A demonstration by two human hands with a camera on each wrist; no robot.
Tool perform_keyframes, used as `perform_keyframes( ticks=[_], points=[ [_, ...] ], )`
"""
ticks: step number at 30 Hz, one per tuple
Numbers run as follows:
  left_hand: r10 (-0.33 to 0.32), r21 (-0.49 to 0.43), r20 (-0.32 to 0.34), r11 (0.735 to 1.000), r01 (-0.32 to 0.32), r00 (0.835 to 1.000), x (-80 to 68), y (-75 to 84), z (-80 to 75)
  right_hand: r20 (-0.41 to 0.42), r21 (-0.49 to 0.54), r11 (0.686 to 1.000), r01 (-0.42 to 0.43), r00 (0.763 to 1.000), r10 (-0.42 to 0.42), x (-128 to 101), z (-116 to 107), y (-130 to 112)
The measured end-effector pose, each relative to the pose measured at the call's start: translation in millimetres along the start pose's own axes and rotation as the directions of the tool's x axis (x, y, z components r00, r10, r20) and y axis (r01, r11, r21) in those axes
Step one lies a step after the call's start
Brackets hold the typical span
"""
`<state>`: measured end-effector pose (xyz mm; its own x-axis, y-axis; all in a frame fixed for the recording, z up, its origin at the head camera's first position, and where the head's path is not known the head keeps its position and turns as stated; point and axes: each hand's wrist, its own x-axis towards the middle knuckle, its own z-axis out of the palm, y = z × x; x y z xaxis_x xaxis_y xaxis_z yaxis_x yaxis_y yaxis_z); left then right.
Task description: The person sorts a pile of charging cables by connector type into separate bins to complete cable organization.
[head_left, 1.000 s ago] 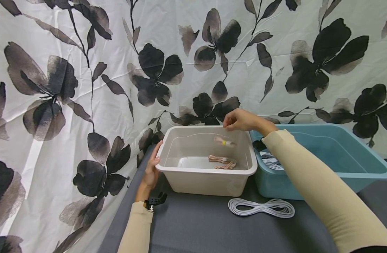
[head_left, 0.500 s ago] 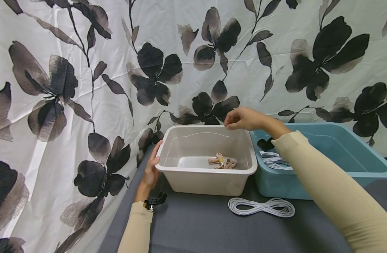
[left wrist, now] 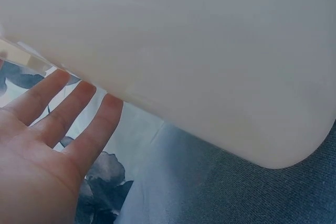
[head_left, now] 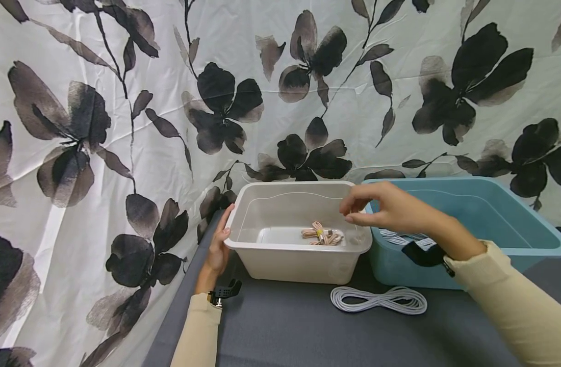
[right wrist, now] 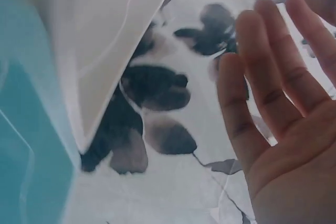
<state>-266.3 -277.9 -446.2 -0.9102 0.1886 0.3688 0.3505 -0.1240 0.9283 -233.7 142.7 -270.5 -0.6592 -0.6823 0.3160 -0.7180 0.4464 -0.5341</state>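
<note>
Here the left hand (head_left: pixel 220 248) rests flat-fingered at the white bin's (head_left: pixel 299 265) nine o'clock side, apparently steadying it, while the right hand (head_left: pixel 392 210), grip loose and empty, hovers over its three o'clock rim above the pink cable bundle (head_left: pixel 322 236).

Head overview; wrist close-ups beside white bin (head_left: pixel 299 265)

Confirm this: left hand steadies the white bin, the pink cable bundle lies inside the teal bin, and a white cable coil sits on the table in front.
Not quite. The pink cable bundle lies inside the white bin, not the teal bin; the head view shows it. The left hand does steady the white bin, and the white cable coil sits on the table.
</note>
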Motion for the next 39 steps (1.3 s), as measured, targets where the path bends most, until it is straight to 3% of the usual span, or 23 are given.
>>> perform_keyframes(
  ticks=[4, 7, 16, 25, 33, 39],
  points=[
    [-0.002, 0.000, 0.007, 1.000, 0.002, 1.000, 0.0, -0.4, 0.3, -0.082, 0.070, 0.994, 0.081, 0.994, -0.075, -37.5, 17.4, -3.9],
    [-0.005, -0.003, 0.008, 1.000, 0.005, 1.000, 0.2, 0.3, 1.1, -0.131, 0.100, 0.990, 0.097, 0.988, -0.083, -62.0, 33.1, -4.6],
    [0.003, -0.004, -0.003, 1.000, -0.003, 1.000, -2.8, 6.1, -7.6, -0.207, 0.195, 0.981, -0.010, 0.977, 0.051, -107.1, 96.1, 18.6],
    [-0.006, -0.017, 0.004, 1.000, 0.006, 1.000, -0.2, 3.7, -2.4, -0.194, 0.101, 0.990, -0.099, 0.974, 0.117, -133.5, 128.6, 50.0],
    [0.002, -0.024, 0.004, 1.000, -0.002, 1.000, 1.6, 2.0, 0.6, -0.094, 0.057, 0.964, -0.259, 0.960, 0.263, -143.9, 134.1, 65.5],
    [0.001, -0.022, 0.003, 1.000, -0.001, 1.000, 1.3, 1.2, -0.2, -0.070, 0.006, 0.959, -0.284, 0.956, 0.284, -145.2, 138.2, 72.7]
  ],
)
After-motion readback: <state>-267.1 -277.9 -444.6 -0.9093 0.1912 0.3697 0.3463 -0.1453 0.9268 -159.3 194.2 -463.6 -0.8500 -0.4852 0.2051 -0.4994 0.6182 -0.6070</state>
